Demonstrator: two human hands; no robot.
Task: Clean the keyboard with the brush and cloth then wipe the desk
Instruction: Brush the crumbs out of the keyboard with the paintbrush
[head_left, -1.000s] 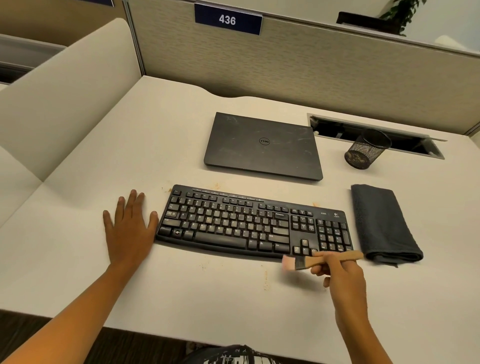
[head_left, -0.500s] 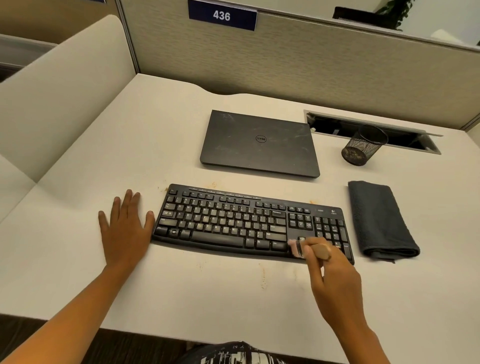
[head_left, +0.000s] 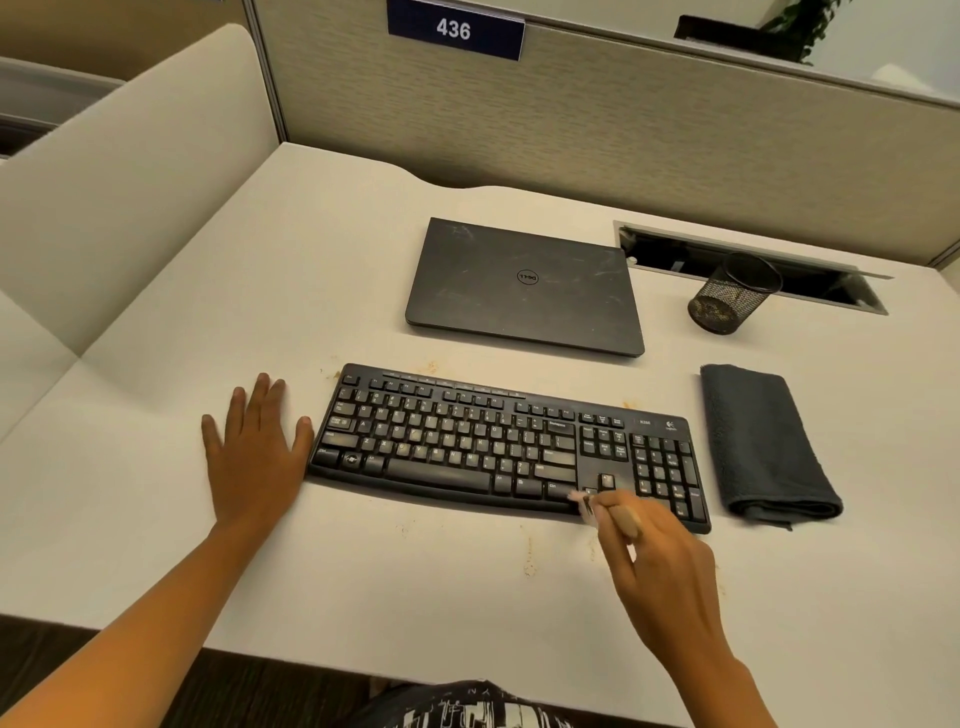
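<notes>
Keyboard (head_left: 467, 441): flat on desk (head_left: 415, 597), front centre, keys dusty.
Left hand (head_left: 254, 457): palm down, fingers straight, holding nothing. Thumb is by the keyboard's left end, likely bracing it against sliding.
Brush (head_left: 626, 521): bristles down at the arrow keys.
Right hand (head_left: 665, 566): fingers pinch the brush handle, probably for short flicks.
Cloth (head_left: 763, 441): folded, just right of the keyboard, in reach for the wipe.

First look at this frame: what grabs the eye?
The black keyboard lies mid-desk, and the right hand holds a small brush with its bristles at the keyboard's near edge, by the arrow keys. The left hand lies flat on the desk beside the keyboard's left end. A folded dark cloth lies to the keyboard's right, and a closed laptop sits behind it.
</notes>
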